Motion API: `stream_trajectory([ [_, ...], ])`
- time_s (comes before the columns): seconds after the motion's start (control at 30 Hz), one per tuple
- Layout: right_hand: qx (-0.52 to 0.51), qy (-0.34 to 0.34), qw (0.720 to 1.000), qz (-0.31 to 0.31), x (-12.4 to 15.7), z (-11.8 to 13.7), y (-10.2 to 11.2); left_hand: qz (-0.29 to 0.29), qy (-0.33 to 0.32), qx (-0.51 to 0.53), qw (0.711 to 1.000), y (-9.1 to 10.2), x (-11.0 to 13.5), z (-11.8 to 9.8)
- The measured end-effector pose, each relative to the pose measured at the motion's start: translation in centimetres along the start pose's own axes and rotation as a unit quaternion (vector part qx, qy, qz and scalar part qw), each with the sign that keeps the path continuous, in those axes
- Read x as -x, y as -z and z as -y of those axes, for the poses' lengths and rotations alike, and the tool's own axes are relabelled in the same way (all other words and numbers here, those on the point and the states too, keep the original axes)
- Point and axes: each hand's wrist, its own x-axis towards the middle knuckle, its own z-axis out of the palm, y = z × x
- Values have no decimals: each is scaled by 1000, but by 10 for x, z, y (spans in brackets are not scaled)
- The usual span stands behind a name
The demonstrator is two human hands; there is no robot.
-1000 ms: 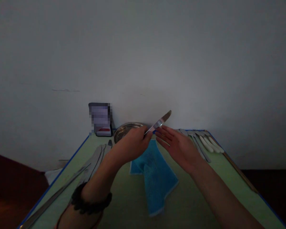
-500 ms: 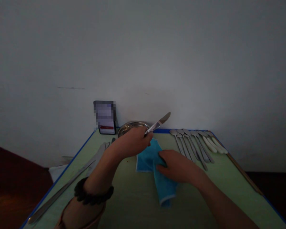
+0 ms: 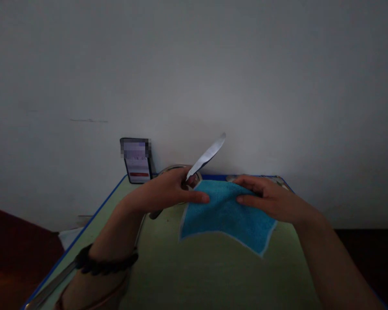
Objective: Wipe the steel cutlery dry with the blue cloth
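Note:
My left hand (image 3: 168, 196) is closed round the handle of a table knife (image 3: 207, 156), whose blade points up and to the right above the table. Its fingertips also touch the left top edge of a blue cloth (image 3: 226, 215). My right hand (image 3: 271, 199) grips the right top edge of the same cloth. The cloth is lifted and spread between both hands, its lower corner hanging toward the green table (image 3: 187, 275).
A phone (image 3: 136, 161) leans against the wall at the back left. A metal bowl (image 3: 173, 168) shows partly behind my left hand. Long metal cutlery (image 3: 51, 286) lies along the left table edge. Spoon tips (image 3: 283, 183) peek out behind my right hand.
My right hand has lifted the blue cloth off the table and spread it, and my left hand now touches its other edge. The knife blade has tilted higher.

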Motion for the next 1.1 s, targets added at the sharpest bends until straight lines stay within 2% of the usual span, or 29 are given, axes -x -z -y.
stream_trajectory([
  [0.2,28,-57,998,25,4,4,9,-75,-11,76,994,2,1,4],
  [0.3,54,-83,995,32,8,6,12,-70,-22,86,994,2,-1,6],
  [0.4,-14,-114,993,13,9,5,14,-53,-16,72,996,1,-3,6],
  [0.43,-54,-131,990,-22,9,4,14,-51,-12,69,996,0,-3,7],
  [0.5,-130,-154,970,-135,7,0,17,-65,6,58,996,0,-4,7],
  [0.6,-202,-140,918,-310,5,-7,24,-107,50,39,992,-1,-4,6],
  [0.63,-215,-125,901,-356,5,-8,26,-104,59,39,992,-2,-3,5],
  [0.73,-216,-76,852,-471,4,-5,31,-23,48,38,998,-5,0,2],
  [0.8,-179,-58,844,-503,5,0,29,26,33,26,999,-8,1,-1],
  [0.87,-73,-55,868,-488,4,7,22,38,31,15,999,-9,1,-4],
  [0.9,-2,-52,887,-459,3,10,16,39,33,12,999,-10,1,-5],
  [1.0,181,-18,931,-317,-6,17,-5,59,32,2,998,-10,2,-8],
  [1.03,213,1,936,-280,-9,18,-11,67,31,-4,997,-10,2,-8],
  [1.1,254,40,932,-254,-15,17,-21,78,31,-19,996,-9,3,-9],
])
